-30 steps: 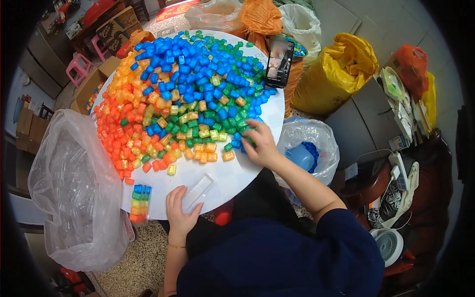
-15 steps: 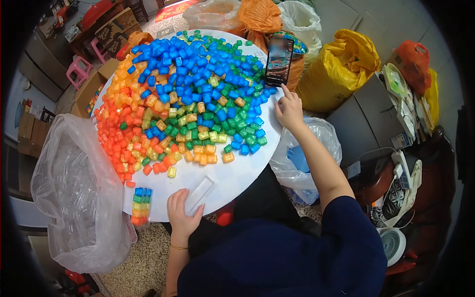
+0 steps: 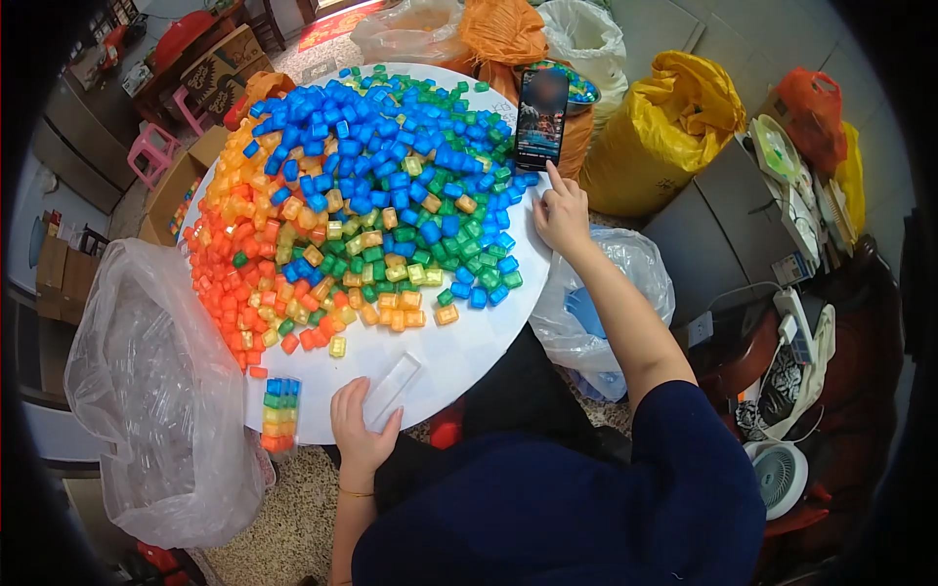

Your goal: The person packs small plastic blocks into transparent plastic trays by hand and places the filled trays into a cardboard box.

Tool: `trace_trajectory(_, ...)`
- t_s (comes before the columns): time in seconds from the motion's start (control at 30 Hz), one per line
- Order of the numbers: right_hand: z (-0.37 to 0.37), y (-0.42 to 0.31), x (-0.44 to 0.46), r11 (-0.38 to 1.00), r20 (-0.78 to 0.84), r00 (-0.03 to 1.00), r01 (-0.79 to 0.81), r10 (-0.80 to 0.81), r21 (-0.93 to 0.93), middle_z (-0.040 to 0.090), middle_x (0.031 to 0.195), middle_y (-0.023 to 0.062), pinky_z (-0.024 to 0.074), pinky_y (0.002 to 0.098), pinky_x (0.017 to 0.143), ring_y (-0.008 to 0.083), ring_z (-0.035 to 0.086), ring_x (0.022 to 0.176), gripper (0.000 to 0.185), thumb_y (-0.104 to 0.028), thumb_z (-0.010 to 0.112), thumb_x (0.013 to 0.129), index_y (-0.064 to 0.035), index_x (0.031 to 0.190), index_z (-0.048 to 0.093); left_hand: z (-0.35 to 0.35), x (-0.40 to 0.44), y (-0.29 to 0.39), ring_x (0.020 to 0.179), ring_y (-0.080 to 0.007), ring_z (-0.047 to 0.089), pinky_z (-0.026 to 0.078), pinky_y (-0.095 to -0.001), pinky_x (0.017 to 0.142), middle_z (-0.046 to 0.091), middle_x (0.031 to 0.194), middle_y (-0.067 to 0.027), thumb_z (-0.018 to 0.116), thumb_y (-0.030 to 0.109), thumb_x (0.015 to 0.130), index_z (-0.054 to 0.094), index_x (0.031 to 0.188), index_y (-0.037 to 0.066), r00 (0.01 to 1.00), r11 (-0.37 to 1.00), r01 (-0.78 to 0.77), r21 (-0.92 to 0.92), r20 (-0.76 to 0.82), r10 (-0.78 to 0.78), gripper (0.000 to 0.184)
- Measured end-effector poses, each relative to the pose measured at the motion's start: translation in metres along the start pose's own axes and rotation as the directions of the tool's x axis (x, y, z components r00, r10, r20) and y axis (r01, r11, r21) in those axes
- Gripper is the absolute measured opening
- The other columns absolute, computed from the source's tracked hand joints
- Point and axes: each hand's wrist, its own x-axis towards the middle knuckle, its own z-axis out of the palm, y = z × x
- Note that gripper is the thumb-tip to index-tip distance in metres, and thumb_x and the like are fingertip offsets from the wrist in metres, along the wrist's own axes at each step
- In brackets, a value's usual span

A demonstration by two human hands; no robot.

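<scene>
My left hand (image 3: pixel 362 422) holds the lower end of a clear, narrow box (image 3: pixel 393 383) between thumb and fingers at the near edge of the round white table (image 3: pixel 469 350). My right hand (image 3: pixel 564 213) has its index finger stretched out to the lower edge of a phone (image 3: pixel 540 119); the other fingers are partly curled and hold nothing visible. The phone stands upright at the table's right side with its screen lit. A big heap of blue, green, yellow, orange and red blocks (image 3: pixel 362 186) covers much of the table. Left of my left hand lies a box filled with coloured blocks (image 3: pixel 279 414).
A large clear plastic bag (image 3: pixel 161 410) stands left of the table. On the right are a bag with blue things (image 3: pixel 606 303) and a yellow sack (image 3: pixel 664 132). Orange (image 3: pixel 500 34) and white (image 3: pixel 584 44) bags stand behind. A fan (image 3: pixel 779 477) is at lower right.
My right hand has left the blocks at the heap's right edge and moved up to the phone, index finger now extended. The phone's screen picture has changed. My left hand remains on the clear box.
</scene>
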Motion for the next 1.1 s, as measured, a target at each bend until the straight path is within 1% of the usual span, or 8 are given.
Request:
trace_trajectory(0.1, 0.002, -0.002, 0.000, 1.000, -0.010, 1.000, 0.005, -0.005, -0.019, 0.045, 0.138, 0.0177, 0.0391, 0.0417, 0.084, 0.0292, 0.051, 0.104, 0.017, -0.015, 0.064, 0.072, -0.0002, 0.067, 0.058, -0.001, 0.002, 0.003, 0.104, -0.0367, 0.051, 0.042, -0.0440, 0.091, 0.056, 0.113, -0.0178, 0.077, 0.014, 0.064, 0.052, 0.114, -0.001, 1.000, 0.999, 0.018, -0.028, -0.020, -0.018, 0.058)
trace_trajectory(0.17, 0.002, -0.008, -0.002, 1.000, -0.058, 0.998, 0.014, -0.015, -0.010, 0.046, 0.136, 0.0190, 0.0379, 0.0435, 0.085, 0.0308, 0.051, 0.105, 0.015, -0.014, 0.064, 0.071, -0.0008, 0.073, 0.058, 0.000, 0.000, 0.001, 0.105, -0.0365, 0.051, 0.041, -0.0439, 0.091, 0.056, 0.113, -0.0174, 0.077, 0.014, 0.064, 0.052, 0.115, -0.001, 1.000, 1.000, 0.015, -0.016, -0.017, -0.015, 0.058)
trace_trajectory(0.3, 0.003, -0.011, -0.005, 0.999, -0.062, 0.998, -0.006, 0.003, -0.037, 0.046, 0.133, 0.0185, 0.0363, 0.0441, 0.089, 0.0333, 0.049, 0.108, 0.013, -0.013, 0.065, 0.073, -0.0031, 0.077, 0.058, 0.003, -0.004, -0.005, 0.105, -0.0361, 0.051, 0.041, -0.0436, 0.092, 0.056, 0.113, -0.0171, 0.077, 0.014, 0.065, 0.052, 0.115, -0.001, 1.000, 1.000, 0.015, 0.005, -0.001, -0.015, 0.058)
trace_trajectory(0.37, 0.004, -0.011, -0.005, 0.999, -0.065, 0.998, 0.019, -0.022, -0.044, 0.049, 0.130, 0.0181, 0.0363, 0.0441, 0.089, 0.0335, 0.049, 0.108, 0.013, -0.012, 0.064, 0.072, -0.0036, 0.080, 0.058, 0.003, -0.003, -0.004, 0.106, -0.0358, 0.051, 0.041, -0.0433, 0.092, 0.056, 0.113, -0.0168, 0.077, 0.014, 0.065, 0.052, 0.115, -0.001, 1.000, 1.000, 0.027, 0.012, 0.000, -0.027, 0.057)
trace_trajectory(0.6, 0.004, -0.011, -0.006, 0.997, -0.030, 0.999, 0.030, -0.032, -0.070, 0.049, 0.129, 0.0178, 0.0363, 0.0445, 0.090, 0.0338, 0.049, 0.109, 0.013, -0.011, 0.063, 0.072, -0.0027, 0.081, 0.059, 0.004, -0.002, -0.003, 0.105, -0.0359, 0.051, 0.041, -0.0435, 0.092, 0.056, 0.113, -0.0174, 0.077, 0.015, 0.065, 0.053, 0.114, -0.001, 0.999, 0.999, 0.032, 0.013, -0.035, -0.032, 0.057)
trace_trajectory(0.8, 0.007, -0.009, -0.006, 0.995, -0.036, 0.999, 0.001, -0.005, -0.103, 0.044, 0.137, 0.0177, 0.0360, 0.0445, 0.089, 0.0321, 0.049, 0.110, 0.013, -0.013, 0.063, 0.072, -0.0018, 0.077, 0.058, 0.004, -0.003, -0.002, 0.105, -0.0363, 0.051, 0.041, -0.0437, 0.092, 0.056, 0.112, -0.0176, 0.076, 0.015, 0.065, 0.052, 0.115, -0.001, 0.999, 0.999, 0.029, 0.015, -0.028, -0.029, 0.058)
trace_trajectory(0.87, 0.008, -0.009, -0.005, 0.993, 0.002, 1.000, -0.005, 0.005, -0.117, 0.040, 0.142, 0.0178, 0.0357, 0.0445, 0.089, 0.0312, 0.049, 0.110, 0.014, -0.014, 0.062, 0.072, -0.0018, 0.075, 0.058, 0.004, -0.003, -0.002, 0.105, -0.0365, 0.051, 0.041, -0.0438, 0.092, 0.056, 0.112, -0.0176, 0.076, 0.015, 0.065, 0.052, 0.114, -0.001, 0.999, 0.999, 0.030, 0.026, -0.025, -0.030, 0.057)
trace_trajectory(1.1, 0.008, -0.009, -0.003, 0.995, -0.004, 1.000, -0.012, 0.011, -0.101, 0.039, 0.143, 0.0183, 0.0351, 0.0456, 0.089, 0.0315, 0.048, 0.111, 0.015, -0.016, 0.062, 0.072, -0.0023, 0.075, 0.057, 0.003, -0.002, -0.001, 0.105, -0.0367, 0.051, 0.040, -0.0441, 0.092, 0.056, 0.112, -0.0179, 0.076, 0.016, 0.066, 0.052, 0.114, -0.001, 1.000, 0.999, 0.027, 0.035, -0.007, -0.026, 0.056)
